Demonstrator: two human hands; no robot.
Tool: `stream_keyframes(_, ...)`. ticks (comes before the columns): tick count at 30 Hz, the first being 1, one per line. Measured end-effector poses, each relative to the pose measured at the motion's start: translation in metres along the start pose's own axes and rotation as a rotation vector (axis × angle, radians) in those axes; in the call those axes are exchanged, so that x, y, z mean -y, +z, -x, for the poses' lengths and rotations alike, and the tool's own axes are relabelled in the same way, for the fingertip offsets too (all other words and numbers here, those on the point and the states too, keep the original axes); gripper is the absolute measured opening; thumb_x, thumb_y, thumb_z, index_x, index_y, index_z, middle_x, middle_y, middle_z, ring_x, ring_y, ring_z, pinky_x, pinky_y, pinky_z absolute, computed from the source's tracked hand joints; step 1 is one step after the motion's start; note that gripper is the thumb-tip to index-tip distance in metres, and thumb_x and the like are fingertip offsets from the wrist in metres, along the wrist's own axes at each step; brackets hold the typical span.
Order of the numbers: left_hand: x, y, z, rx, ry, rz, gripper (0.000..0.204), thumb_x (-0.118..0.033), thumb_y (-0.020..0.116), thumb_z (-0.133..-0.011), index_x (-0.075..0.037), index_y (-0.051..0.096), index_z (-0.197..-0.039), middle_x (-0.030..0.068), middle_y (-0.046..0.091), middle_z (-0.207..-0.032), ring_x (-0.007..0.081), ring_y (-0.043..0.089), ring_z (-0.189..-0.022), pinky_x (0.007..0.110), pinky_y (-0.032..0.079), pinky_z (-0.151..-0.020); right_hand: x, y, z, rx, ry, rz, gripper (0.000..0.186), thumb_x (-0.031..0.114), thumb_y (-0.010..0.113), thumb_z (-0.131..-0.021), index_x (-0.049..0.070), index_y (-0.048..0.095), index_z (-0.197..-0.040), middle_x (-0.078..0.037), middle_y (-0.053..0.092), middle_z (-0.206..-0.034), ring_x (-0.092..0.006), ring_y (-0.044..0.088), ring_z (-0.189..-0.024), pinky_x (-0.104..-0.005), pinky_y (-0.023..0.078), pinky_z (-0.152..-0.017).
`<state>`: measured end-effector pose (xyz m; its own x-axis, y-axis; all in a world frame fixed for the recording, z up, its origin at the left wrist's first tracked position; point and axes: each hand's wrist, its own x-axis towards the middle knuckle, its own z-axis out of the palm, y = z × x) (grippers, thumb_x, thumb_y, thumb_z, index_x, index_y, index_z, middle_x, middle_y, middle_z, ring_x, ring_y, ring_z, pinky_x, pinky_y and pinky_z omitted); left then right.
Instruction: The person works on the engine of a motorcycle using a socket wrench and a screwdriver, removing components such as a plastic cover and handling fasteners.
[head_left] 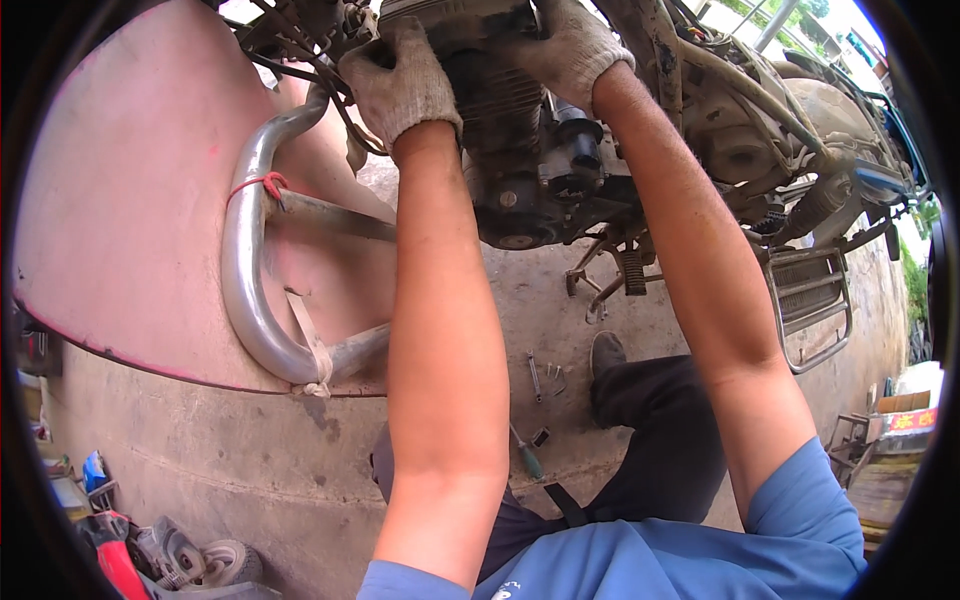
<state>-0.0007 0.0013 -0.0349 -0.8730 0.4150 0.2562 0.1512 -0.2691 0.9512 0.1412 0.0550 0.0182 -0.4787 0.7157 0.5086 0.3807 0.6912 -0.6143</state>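
Observation:
Both my hands wear off-white knitted work gloves and grip a motorcycle engine's dirty, finned cylinder head (455, 35) from its two sides. My left hand (402, 78) is closed at its left edge, thumb and fingers curled, beside several dark cables. At the right edge my right hand (572, 52) is also closed; its fingertips are blurred and partly hidden in shadow. Below the hands is the finned cylinder (500, 110), and under it the crankcase (510, 200). A black cylindrical part (578, 145) sits just below my right hand.
A bent chrome guard bar (240, 240), tied with red cord, stands before a pinkish panel (130, 170) at left. On the concrete lie a wrench (535, 377) and a green-handled screwdriver (528, 458). The motorcycle frame and a metal side rack (812, 310) extend right.

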Motion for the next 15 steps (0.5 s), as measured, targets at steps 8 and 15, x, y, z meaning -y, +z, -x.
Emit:
stream_keyframes(8, -0.018, -0.003, -0.002, -0.005, -0.071, -0.058, 0.054, -0.043, 0.069, -0.09, -0.002, 0.062, -0.125, 0.0233, 0.07, -0.12, 0.0383, 0.067, -0.113, 0.045, 0.05, -0.1, -0.028, 0.008, 0.003, -0.161, -0.159, 0.224, 0.057, 0.033, 0.072, -0.089, 0.005, 0.057, -0.136, -0.021, 0.068, -0.124, -0.038, 0.064, -0.116, -0.0449, 0.05, -0.098)
stream_keyframes(15, 0.001, 0.014, -0.016, -0.16, -0.098, 0.044, 0.052, -0.044, 0.069, -0.089, 0.0, 0.07, -0.117, 0.023, 0.072, -0.118, 0.0402, 0.067, -0.112, 0.045, 0.05, -0.099, -0.016, 0.021, 0.008, -0.189, -0.18, 0.382, 0.064, 0.023, 0.075, -0.087, 0.008, 0.053, -0.145, -0.018, 0.061, -0.135, -0.0343, 0.059, -0.125, -0.0422, 0.048, -0.104)
